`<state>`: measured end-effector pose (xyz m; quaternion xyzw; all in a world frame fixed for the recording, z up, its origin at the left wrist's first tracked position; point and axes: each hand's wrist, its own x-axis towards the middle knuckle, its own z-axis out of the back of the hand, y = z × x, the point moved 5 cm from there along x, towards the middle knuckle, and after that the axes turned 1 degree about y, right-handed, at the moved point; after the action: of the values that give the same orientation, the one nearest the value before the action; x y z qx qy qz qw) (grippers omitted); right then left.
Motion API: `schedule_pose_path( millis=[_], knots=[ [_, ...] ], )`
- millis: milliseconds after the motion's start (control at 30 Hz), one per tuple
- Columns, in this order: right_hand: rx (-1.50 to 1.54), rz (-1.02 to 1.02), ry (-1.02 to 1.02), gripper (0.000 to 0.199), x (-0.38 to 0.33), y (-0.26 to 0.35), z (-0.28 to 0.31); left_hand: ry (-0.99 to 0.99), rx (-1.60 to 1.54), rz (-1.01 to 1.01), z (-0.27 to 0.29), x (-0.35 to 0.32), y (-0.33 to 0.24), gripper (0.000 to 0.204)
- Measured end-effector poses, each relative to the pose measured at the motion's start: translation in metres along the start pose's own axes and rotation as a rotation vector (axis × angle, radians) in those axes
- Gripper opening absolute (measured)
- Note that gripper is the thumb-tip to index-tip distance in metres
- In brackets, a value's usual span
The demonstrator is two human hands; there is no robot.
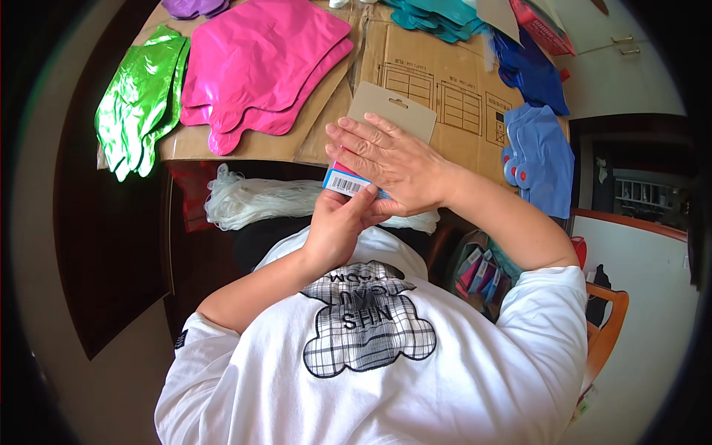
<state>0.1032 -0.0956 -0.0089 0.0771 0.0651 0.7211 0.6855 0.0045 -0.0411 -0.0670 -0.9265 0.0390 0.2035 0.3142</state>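
My left hand (337, 222) grips the lower edge of a flat card package (345, 180) with a pink and blue face and a barcode strip. Its brown cardboard backing (393, 110) with a hang slot sticks out beyond my fingers. My right hand (386, 159) lies flat on top of the package, fingers spread and pressing it down. Both hands are held in front of my chest, just over the near edge of the cardboard-covered table (437, 81).
Pink foil balloons (259, 63) and green foil ones (141, 96) lie at the left, teal ones (437, 16) at the back, blue ones (538, 148) at the right. A bundle of white strings (252, 199) lies near me. A bag of packaged cards (478, 271) sits low at the right, beside an orange chair (608, 326).
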Motion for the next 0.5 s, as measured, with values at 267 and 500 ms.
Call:
schedule_pose_path(
  millis=[267,500],
  knots=[
    [0.437,-0.127,-0.183,0.076,-0.011,-0.027,0.045,-0.031,0.077,0.003,0.000,0.002,-0.004,0.020],
    [-0.037,-0.018,0.037,0.076,-0.001,-0.002,0.010,-0.062,0.075,0.028,0.004,0.004,-0.004,0.017]
  ],
)
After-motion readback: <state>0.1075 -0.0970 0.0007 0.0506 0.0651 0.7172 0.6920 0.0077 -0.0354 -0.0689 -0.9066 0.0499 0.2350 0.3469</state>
